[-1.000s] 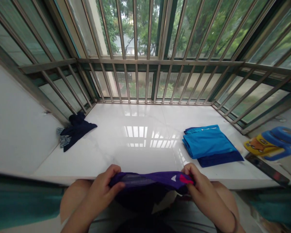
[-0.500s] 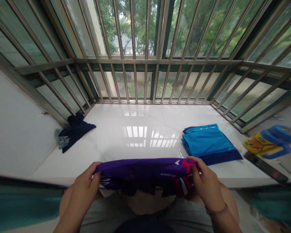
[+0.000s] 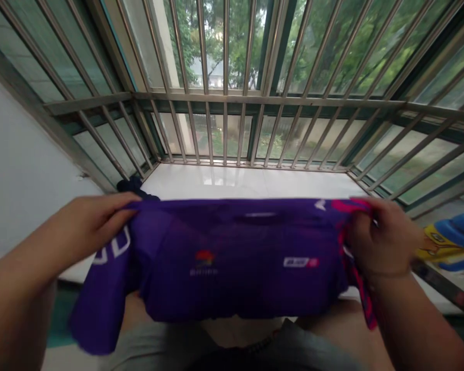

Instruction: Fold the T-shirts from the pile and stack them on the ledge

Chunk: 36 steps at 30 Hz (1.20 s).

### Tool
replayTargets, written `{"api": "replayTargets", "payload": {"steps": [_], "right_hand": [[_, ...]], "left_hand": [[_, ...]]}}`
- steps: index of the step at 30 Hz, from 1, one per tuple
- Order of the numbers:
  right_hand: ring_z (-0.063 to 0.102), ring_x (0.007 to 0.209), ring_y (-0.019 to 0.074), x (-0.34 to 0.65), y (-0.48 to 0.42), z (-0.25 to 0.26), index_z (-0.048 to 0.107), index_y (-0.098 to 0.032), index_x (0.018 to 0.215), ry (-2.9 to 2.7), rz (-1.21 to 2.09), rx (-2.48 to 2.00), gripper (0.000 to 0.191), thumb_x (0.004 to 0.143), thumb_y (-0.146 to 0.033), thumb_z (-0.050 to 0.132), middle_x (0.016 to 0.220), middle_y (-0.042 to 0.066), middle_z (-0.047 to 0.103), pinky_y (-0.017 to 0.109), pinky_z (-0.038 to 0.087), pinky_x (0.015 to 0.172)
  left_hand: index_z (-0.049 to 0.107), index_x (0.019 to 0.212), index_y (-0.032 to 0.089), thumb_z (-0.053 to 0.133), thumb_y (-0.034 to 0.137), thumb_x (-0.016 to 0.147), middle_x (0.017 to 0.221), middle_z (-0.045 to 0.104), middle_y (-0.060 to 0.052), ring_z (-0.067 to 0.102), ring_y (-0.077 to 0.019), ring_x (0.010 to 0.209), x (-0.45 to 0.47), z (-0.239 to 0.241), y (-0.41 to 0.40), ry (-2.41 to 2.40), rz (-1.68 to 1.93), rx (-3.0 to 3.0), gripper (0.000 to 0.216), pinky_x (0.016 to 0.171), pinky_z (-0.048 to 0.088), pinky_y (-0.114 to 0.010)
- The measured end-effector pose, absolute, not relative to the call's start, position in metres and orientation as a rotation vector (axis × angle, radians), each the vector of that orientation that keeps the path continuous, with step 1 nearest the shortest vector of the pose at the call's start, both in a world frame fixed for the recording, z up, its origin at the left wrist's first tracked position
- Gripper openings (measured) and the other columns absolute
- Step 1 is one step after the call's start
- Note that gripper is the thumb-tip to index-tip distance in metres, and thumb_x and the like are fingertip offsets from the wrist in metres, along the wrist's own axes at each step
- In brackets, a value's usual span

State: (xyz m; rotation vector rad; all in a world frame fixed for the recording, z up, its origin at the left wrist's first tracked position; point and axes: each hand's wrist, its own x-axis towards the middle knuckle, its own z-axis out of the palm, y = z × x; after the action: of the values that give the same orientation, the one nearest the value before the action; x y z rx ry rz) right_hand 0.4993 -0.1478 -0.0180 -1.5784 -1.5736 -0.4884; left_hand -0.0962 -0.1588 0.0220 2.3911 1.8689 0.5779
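Note:
A purple sports shirt [image 3: 232,257] with pink trim and small logos hangs spread out in front of me, above my lap. My left hand [image 3: 88,224] pinches its left shoulder, fingers closed on the cloth. My right hand [image 3: 382,237] grips the right shoulder by the pink trim. The shirt's left sleeve droops at the lower left. It hides most of the white sill [image 3: 247,183] behind it.
A dark garment [image 3: 131,185] peeks out at the sill's left corner, by the metal window bars [image 3: 232,98]. A blue and yellow cartoon-printed object [image 3: 448,242] lies to the right, past the sill's edge. A white wall [image 3: 19,175] stands on the left.
Both hands have lifted the bunched purple shirt up from my lap and pulled it wide, so it hangs open. It now covers the folded blue clothes on the sill.

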Motion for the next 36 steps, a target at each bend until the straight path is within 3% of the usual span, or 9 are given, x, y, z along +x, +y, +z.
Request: {"api": "replayTargets", "payload": {"steps": [3, 9, 14, 17, 21, 23, 26, 30, 36], "right_hand": [[0.076, 0.118, 0.0231, 0.468, -0.049, 0.023, 0.077, -0.001, 0.121, -1.913, -0.480, -1.609, 0.070, 0.113, -0.047, 0.024, 0.115, 0.014, 0.080, 0.034, 0.051, 0.092], [0.071, 0.128, 0.0225, 0.408, 0.045, 0.044, 0.074, 0.007, 0.090, -2.010, -0.463, -1.624, 0.061, 0.110, -0.029, 0.029, 0.127, 0.019, 0.075, 0.030, 0.048, 0.088], [0.069, 0.125, 0.0226, 0.389, 0.001, -0.026, 0.072, -0.007, 0.131, -2.168, -0.349, -1.505, 0.033, 0.107, -0.027, 0.061, 0.130, 0.016, 0.075, 0.036, 0.052, 0.107], [0.070, 0.120, 0.0284, 0.392, -0.072, -0.103, 0.073, -0.014, 0.130, -2.303, -0.183, -1.414, 0.033, 0.101, -0.029, 0.072, 0.128, 0.016, 0.075, 0.043, 0.057, 0.108], [0.058, 0.145, 0.0336, 0.404, -0.175, -0.212, 0.056, -0.020, 0.158, -2.433, 0.091, -1.391, 0.067, 0.099, -0.045, 0.074, 0.159, 0.018, 0.060, 0.051, 0.050, 0.120], [0.048, 0.155, 0.0380, 0.409, -0.208, -0.252, 0.042, -0.022, 0.170, -2.520, 0.074, -1.393, 0.093, 0.090, -0.050, 0.082, 0.171, 0.016, 0.049, 0.057, 0.042, 0.126], [0.039, 0.162, 0.0358, 0.413, -0.228, -0.283, 0.030, -0.026, 0.177, -2.567, -0.065, -1.417, 0.097, 0.092, -0.034, 0.077, 0.178, 0.011, 0.038, 0.058, 0.030, 0.132], [0.040, 0.162, 0.0309, 0.416, -0.226, -0.292, 0.029, -0.026, 0.177, -2.551, -0.178, -1.403, 0.092, 0.092, -0.014, 0.065, 0.178, 0.008, 0.039, 0.052, 0.029, 0.132], [0.052, 0.154, 0.0265, 0.433, -0.231, -0.283, 0.052, -0.028, 0.165, -2.596, -0.229, -1.246, 0.088, 0.083, 0.004, 0.052, 0.167, 0.003, 0.056, 0.046, 0.040, 0.125]], "left_hand": [[0.078, 0.102, 0.004, 0.053, 0.045, 0.107, 0.079, 0.077, 0.004, 0.080, -0.0214, 0.084, -0.067, 0.050, -0.049, 1.856, 0.207, 2.453, 0.048, 0.092, 0.062, -0.040], [0.066, 0.091, -0.011, 0.050, 0.012, 0.106, 0.145, 0.065, -0.034, 0.070, -0.0294, 0.132, -0.027, 0.034, 0.056, 2.131, 0.616, 2.350, 0.032, 0.112, 0.049, -0.039], [0.069, 0.135, 0.006, 0.057, 0.018, 0.104, 0.148, 0.069, -0.021, 0.064, -0.0300, 0.141, 0.017, -0.057, 0.007, 1.836, 0.760, 2.535, 0.035, 0.124, 0.046, -0.049], [0.066, 0.145, 0.017, 0.057, 0.037, 0.108, 0.161, 0.061, -0.017, 0.055, -0.0332, 0.152, 0.027, -0.139, -0.064, 1.752, 0.565, 2.540, 0.043, 0.130, 0.041, -0.055], [0.052, 0.164, 0.025, 0.055, 0.055, 0.107, 0.178, 0.040, -0.014, 0.038, -0.0372, 0.164, 0.006, -0.230, -0.163, 1.856, 0.251, 2.385, 0.064, 0.131, 0.034, -0.065], [0.038, 0.173, 0.026, 0.075, 0.066, 0.089, 0.182, 0.028, -0.016, 0.029, -0.0417, 0.167, -0.008, -0.254, -0.198, 1.817, 0.067, 2.378, 0.099, 0.132, 0.030, -0.068], [0.024, 0.177, 0.032, 0.095, 0.051, 0.069, 0.185, 0.016, -0.012, 0.019, -0.0427, 0.170, -0.022, -0.270, -0.226, 1.725, -0.112, 2.484, 0.131, 0.135, 0.022, -0.067], [0.025, 0.175, 0.045, 0.070, 0.016, 0.091, 0.182, 0.027, -0.003, 0.033, -0.0321, 0.167, -0.035, -0.281, -0.229, 1.707, -0.154, 2.540, 0.100, 0.134, 0.032, -0.058], [0.046, 0.166, 0.049, 0.067, 0.012, 0.089, 0.174, 0.044, 0.001, 0.047, -0.0307, 0.160, -0.066, -0.285, -0.235, 1.581, -0.088, 2.429, 0.088, 0.127, 0.045, -0.053]]}}
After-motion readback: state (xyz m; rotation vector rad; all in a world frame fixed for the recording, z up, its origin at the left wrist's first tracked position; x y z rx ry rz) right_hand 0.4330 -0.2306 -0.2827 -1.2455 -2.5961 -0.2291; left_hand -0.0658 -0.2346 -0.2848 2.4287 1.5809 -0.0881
